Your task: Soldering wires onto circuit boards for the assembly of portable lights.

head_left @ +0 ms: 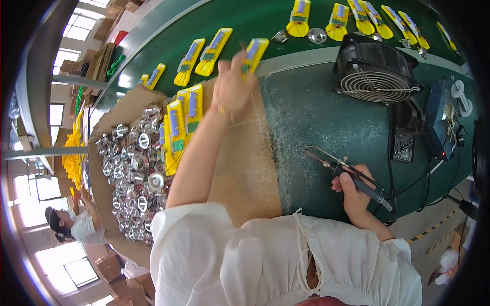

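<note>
Bench [306,109]: left hand [235,86] at yellow casing [259,50], grip unclear; right hand [353,191] clasping soldering iron [375,196]

A soldering iron [365,188], fan [375,69] and rowed yellow casings [213,52] show an assembly workshop.

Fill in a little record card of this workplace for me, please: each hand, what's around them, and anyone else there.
Left hand: blurred, at a yellow casing; grip unclear
Right hand: holding a soldering iron
Left side: shiny round reflectors heaped within cardboard, with stacked yellow casings beside them
Far side: further yellow casings spaced along a green strip
Right side: black fan with round wire guard; blue box-shaped unit, red light lit
Others: one person, far left
</note>
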A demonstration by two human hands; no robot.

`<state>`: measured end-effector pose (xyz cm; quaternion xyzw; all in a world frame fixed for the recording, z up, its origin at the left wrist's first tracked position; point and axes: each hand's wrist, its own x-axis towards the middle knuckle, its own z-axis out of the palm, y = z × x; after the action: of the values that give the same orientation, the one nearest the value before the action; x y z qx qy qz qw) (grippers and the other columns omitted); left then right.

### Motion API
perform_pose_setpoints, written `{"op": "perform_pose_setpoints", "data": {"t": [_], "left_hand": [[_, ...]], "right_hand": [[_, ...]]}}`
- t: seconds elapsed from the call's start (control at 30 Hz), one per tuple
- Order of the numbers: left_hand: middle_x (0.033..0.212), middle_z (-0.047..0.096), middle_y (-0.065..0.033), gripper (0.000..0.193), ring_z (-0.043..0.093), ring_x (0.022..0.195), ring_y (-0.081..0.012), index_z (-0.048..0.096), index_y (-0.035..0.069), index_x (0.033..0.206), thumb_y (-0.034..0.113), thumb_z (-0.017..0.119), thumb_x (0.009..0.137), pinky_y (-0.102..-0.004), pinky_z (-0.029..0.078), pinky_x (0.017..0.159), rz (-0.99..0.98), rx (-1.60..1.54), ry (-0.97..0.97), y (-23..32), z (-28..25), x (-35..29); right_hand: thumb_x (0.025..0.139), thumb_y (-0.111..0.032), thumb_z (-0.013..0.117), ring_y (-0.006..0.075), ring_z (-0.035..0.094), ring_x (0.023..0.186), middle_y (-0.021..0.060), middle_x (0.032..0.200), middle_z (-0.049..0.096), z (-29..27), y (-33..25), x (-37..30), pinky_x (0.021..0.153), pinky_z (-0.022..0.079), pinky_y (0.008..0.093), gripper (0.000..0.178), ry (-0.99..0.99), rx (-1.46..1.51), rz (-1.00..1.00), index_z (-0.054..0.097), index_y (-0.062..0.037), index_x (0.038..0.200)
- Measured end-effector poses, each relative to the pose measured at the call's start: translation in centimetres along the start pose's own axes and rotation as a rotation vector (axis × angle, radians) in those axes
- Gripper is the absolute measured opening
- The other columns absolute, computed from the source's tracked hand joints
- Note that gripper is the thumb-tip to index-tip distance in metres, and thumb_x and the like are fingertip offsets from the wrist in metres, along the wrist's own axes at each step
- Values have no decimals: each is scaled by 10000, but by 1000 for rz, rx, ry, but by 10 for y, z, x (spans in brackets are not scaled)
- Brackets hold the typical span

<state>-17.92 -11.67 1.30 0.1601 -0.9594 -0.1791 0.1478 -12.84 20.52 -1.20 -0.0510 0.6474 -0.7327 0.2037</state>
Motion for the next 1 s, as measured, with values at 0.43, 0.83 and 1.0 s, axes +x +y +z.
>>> {"op": "perform_pose_setpoints", "data": {"t": [0.43,0.83,1.0], "left_hand": [[903,517,-82,336,534,640,-210,534,71,963,181,673,678,-319,450,565,-390,-23,269,17,-67,-232],[763,471,-15,147,459,777,-189,624,152,797,123,522,696,-328,360,679,-75,728,96,-72,-88,-247],[746,492,-17,68,478,757,-185,586,119,710,108,525,680,-313,380,660,62,726,124,-78,-83,-244]], "right_hand": [[822,-148,554,111,515,499,96,634,562,14,9,-5,445,401,194,191,0,-87,-226,505,23,889],[813,-103,547,120,524,497,114,640,572,27,0,-39,446,412,203,171,-98,-105,-254,502,37,899],[814,-101,547,118,526,502,112,644,573,33,-2,-47,452,419,205,171,-105,-115,-275,499,37,903]]}}
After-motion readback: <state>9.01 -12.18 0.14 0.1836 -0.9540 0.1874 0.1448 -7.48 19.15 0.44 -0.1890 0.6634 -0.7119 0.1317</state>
